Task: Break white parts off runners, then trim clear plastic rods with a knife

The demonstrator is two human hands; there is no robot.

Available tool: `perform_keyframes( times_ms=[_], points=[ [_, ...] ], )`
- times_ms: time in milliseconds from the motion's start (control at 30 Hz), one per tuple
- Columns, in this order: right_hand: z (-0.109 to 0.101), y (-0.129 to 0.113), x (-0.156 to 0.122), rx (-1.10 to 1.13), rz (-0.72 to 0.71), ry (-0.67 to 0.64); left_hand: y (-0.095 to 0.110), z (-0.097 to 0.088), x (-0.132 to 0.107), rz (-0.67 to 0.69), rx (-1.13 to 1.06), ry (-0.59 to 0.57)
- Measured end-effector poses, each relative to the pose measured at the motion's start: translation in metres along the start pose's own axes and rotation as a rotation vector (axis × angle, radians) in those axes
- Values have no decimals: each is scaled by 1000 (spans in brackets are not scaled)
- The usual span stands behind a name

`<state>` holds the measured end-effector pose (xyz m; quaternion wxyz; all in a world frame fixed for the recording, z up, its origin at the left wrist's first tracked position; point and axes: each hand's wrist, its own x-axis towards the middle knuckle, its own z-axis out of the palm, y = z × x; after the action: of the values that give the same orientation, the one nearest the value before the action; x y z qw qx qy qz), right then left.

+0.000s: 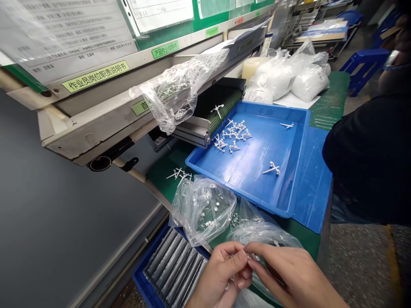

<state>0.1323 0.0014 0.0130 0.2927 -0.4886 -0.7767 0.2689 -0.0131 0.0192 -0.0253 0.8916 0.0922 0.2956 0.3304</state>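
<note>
A: I'm on the head feed, both hands low in view, so what's the grip?

B: Left hand (221,273) curled tight, thumb pressed to forefinger! Right hand (289,269) meets it, thumb and finger closing the gap, and between them they pinch a small white piece (252,257), so covered by fingers that I can't read its shape

A: Why two pinches on one tiny thing?

B: My guess: one side steadies, the other gets the fine control. More white shows under the left thumb; I can't tell if it's the same piece

A: And why there?

B: Handy spot, I'd say! A clear bag (221,192) with loose white bits (209,223) lies just beyond, and a second bag (257,226) sits right beneath the hands, close enough to catch a slip

A: Further up the bench?

B: Blue tray (253,171) right by the end of the green belt (233,95), presumably to collect what arrives; branched white pieces (237,130) heap at that side, a few lie apart, and one rests on the belt itself
</note>
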Motion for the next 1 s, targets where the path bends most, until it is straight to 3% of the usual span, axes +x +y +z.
perform_keyframes(
  times_ms=[433,700,1000],
  points=[
    [9,-3,-6,339,269,20,3,5,-3,37,49,-105],
    [9,-1,-7,174,165,77,12,3,-5,92,132,-3],
    [3,-6,-7,-41,38,151,12,-2,-6,78,366,-45]
  ],
)
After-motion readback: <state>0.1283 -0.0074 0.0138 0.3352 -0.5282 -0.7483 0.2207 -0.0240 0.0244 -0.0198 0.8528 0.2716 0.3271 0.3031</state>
